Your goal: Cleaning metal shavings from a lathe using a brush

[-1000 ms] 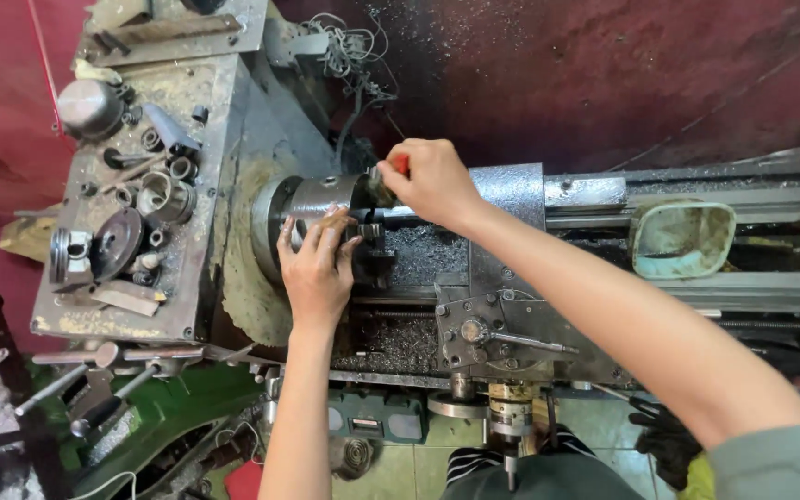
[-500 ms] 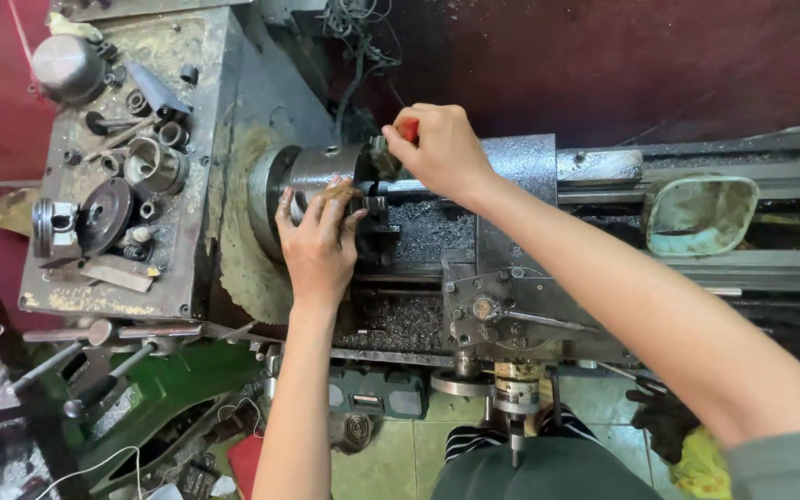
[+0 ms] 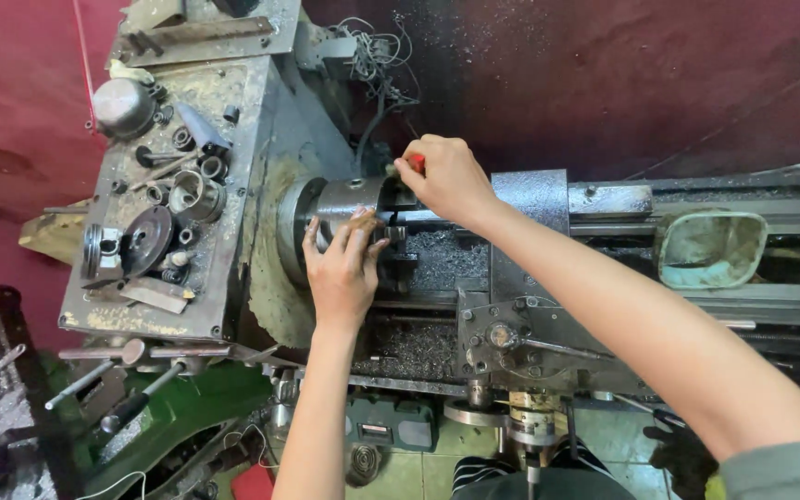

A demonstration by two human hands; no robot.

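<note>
Left hand laid flat, fingers spread, on steel lathe chuck at headstock. Right hand closed around red-handled tool just above chuck. Metal chips below.

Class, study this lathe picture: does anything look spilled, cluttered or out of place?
Yes. Metal shavings lie heaped on the bed beside the chuck, under both hands. Loose fittings and tools are scattered over the headstock top, which looks scuffed and stained.

A dark red wall fills the far side. Pale floor tiles show near, with green metal at near left.
</note>
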